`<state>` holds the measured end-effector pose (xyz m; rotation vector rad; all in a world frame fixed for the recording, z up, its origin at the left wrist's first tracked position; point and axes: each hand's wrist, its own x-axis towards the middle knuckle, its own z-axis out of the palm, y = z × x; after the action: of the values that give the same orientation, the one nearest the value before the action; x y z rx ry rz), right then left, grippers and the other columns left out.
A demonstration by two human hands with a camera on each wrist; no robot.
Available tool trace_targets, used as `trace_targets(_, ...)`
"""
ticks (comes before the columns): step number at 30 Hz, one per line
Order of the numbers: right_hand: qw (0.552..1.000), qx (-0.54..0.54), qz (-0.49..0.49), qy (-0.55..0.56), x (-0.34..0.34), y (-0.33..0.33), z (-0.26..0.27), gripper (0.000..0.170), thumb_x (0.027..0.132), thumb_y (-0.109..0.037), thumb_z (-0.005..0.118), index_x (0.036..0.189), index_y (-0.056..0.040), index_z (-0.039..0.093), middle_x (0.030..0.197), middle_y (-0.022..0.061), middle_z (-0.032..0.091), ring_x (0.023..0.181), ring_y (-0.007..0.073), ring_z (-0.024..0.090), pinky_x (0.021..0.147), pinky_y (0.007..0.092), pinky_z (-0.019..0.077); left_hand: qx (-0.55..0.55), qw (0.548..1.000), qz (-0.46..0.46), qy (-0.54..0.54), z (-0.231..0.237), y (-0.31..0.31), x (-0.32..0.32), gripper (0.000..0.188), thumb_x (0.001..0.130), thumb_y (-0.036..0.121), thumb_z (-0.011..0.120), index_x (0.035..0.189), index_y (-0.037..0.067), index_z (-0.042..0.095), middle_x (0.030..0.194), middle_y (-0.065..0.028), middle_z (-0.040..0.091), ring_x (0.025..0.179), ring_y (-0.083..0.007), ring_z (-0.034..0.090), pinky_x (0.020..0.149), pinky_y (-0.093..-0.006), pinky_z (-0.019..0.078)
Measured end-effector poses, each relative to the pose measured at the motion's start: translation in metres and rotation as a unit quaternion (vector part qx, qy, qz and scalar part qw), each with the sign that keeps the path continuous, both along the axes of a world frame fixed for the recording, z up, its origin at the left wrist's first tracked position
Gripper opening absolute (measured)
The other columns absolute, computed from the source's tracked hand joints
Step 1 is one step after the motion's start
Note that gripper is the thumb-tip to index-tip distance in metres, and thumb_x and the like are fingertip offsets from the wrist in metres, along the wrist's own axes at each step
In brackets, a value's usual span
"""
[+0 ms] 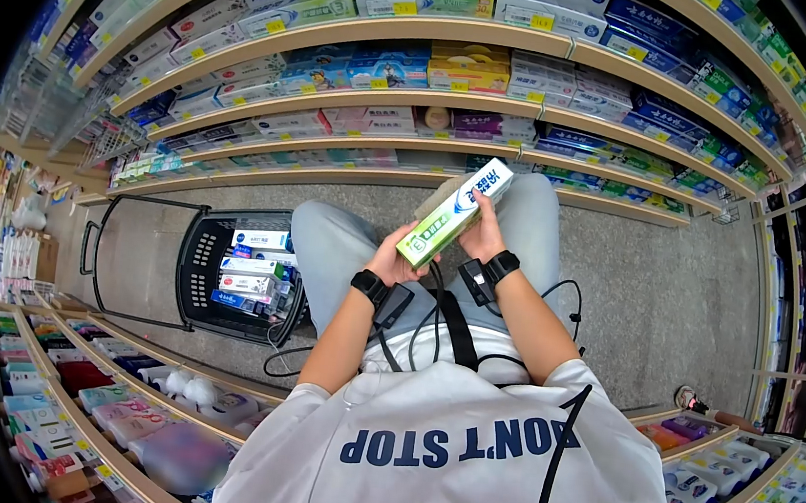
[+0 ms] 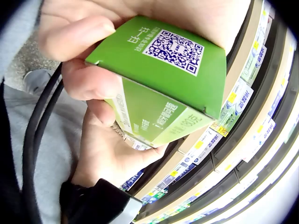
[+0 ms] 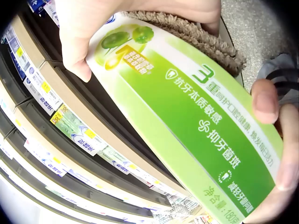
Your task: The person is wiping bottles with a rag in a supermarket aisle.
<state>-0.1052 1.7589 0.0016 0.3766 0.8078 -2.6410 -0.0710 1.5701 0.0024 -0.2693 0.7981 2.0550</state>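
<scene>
A green and white toothpaste box [image 1: 448, 219] [image 2: 161, 70] [image 3: 177, 107] is held in both hands, tilted, above the person's lap. The left hand [image 1: 399, 254] [image 2: 88, 51] grips its green lower end, where a QR code shows in the left wrist view. Around the white upper end curls the right hand [image 1: 485, 233] [image 3: 93, 28], its thumb on one side. In the right wrist view the box's printed green face is visible, with a brown fuzzy item [image 3: 187, 39] behind it; what that item is cannot be told.
A black basket [image 1: 197, 269] holding several boxes [image 1: 249, 284] stands on the grey floor [image 1: 636, 276], left of the knees. Shelves [image 1: 378, 23] of boxed toothpaste run across the front; bottles and packets line shelves [image 1: 126, 409] behind. Black cables [image 1: 434, 328] hang around the lap.
</scene>
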Motion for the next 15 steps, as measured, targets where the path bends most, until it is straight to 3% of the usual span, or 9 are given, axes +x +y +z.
trace_targets(15, 1.0, -0.004, -0.004, -0.008, 0.0007, -0.0005, 0.0016, 0.039, 0.078, -0.038, 0.062, 0.105, -0.0118, 0.053, 0.1, 0.0029, 0.059, 0.098, 0.0196, 0.053, 0.091, 0.0365, 0.0387, 0.017, 1.0, 0.012, 0.013, -0.0005, 0.0005, 0.0006, 0.052, 0.089, 0.05, 0.036, 0.114, 0.008, 0.052, 0.084, -0.0179, 0.062, 0.05, -0.0222, 0.057, 0.041, -0.028, 0.0442)
